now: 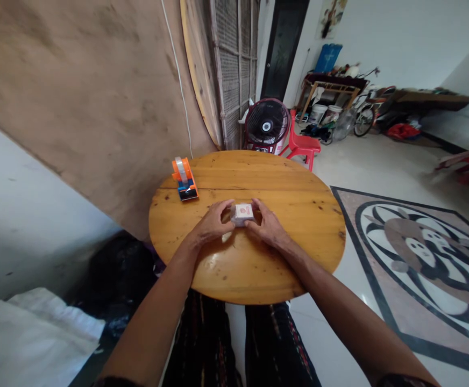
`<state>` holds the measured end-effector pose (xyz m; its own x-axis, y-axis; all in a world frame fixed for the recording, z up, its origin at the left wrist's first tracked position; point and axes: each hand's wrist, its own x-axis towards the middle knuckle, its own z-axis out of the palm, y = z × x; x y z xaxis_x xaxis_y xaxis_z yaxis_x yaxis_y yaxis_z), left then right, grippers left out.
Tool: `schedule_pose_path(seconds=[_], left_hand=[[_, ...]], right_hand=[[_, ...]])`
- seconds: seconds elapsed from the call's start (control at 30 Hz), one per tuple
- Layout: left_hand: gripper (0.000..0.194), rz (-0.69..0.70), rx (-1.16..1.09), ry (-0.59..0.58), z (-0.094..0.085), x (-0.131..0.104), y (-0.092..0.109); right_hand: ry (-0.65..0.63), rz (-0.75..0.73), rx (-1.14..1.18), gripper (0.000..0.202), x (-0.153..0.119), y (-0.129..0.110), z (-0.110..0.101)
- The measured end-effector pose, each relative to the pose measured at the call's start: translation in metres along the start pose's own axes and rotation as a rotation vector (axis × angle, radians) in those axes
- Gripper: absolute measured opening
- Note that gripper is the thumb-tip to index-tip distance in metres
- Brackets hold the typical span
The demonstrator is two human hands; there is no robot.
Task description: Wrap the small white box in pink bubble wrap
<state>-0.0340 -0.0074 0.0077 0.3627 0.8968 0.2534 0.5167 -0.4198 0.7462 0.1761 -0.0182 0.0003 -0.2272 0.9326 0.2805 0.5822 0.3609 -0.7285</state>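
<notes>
Box (243, 212): near the middle of the round table (250, 269), white on top with a reddish mark, clear and shiny toward 9 o'clock. At 9 o'clock of it, left hand (213, 223), curved in close, thumb nearer 7 o'clock, fingers nearer 11. At 3 o'clock, right hand (269, 224), curved likewise, thumb by the near corner, fingertips by the far one. Framed from both sides; whether actually grasped or only loosely ringed, impossible to tell.

At 10 o'clock on the tabletop, well apart from both hands, tape dispenser (186, 185), orange and blue, with a clear roll. Past the far rim, between 12 and 1, fan (267, 124); at 1 o'clock, red chair (304, 144); farther off at 2, bicycle (364, 119). Between 3 and 4, panda pattern (432, 250) on the floor. Toward 8, white cloth (36, 336).
</notes>
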Motion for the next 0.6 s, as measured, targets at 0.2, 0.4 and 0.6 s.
schedule_pose_path(seconds=[0.2, 0.4, 0.6], left_hand=[[0.053, 0.030, 0.026, 0.006, -0.0012, -0.0005, 0.0054], [0.044, 0.042, -0.012, -0.016, -0.0005, 0.0000, 0.0063], [0.046, 0.043, -0.017, -0.007, 0.0016, 0.0005, 0.0044]], right_hand=[[0.002, 0.002, -0.005, 0.071, 0.0007, 0.0020, 0.0007], [0.037, -0.023, -0.032, 0.065, 0.0005, 0.0018, 0.0014], [0.018, -0.013, 0.004, 0.063, -0.0002, -0.0005, 0.0024]])
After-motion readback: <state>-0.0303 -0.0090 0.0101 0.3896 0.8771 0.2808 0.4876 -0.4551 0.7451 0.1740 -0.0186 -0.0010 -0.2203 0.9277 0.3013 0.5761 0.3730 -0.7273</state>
